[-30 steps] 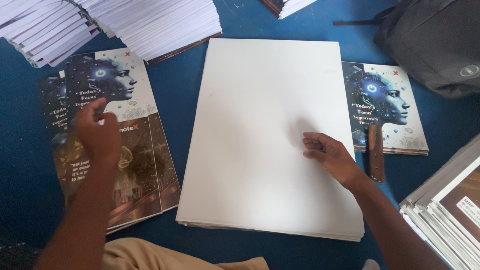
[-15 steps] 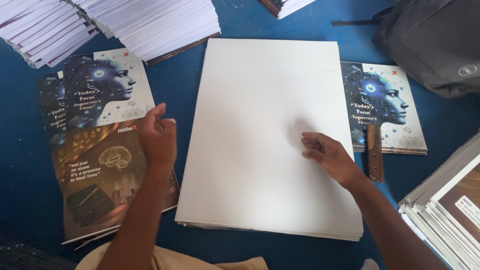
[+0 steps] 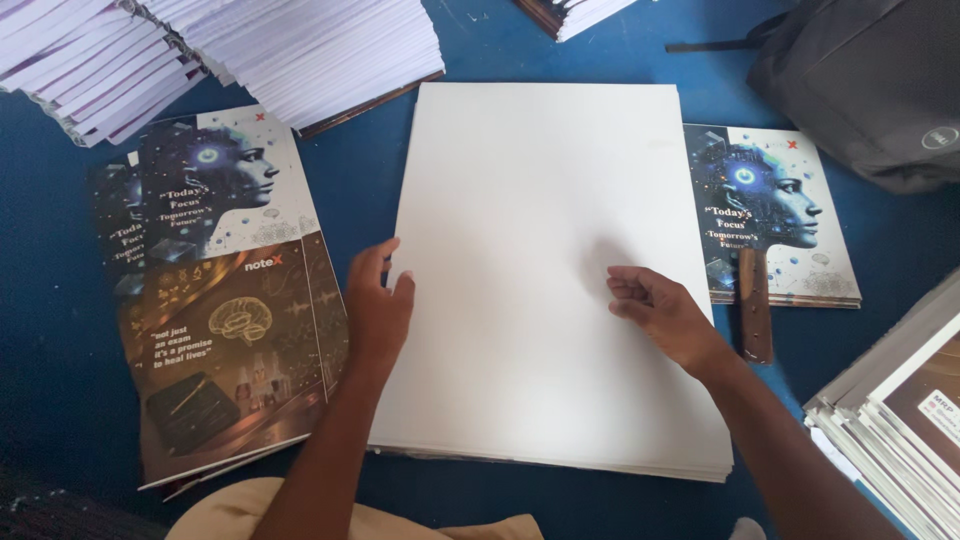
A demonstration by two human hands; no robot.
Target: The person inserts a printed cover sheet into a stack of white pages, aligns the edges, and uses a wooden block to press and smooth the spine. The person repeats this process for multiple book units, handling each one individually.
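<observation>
While both hands, left (image 3: 378, 305) and right (image 3: 665, 310), rest empty on the white sheet stack (image 3: 540, 200), dark printed covers (image 3: 225, 290) lie left.

The big white paper stack (image 3: 545, 270) looks smooth and matt, the printed covers (image 3: 225, 300) on the left look shiny, and the small stick (image 3: 755, 305) on the right is brown wood.
</observation>
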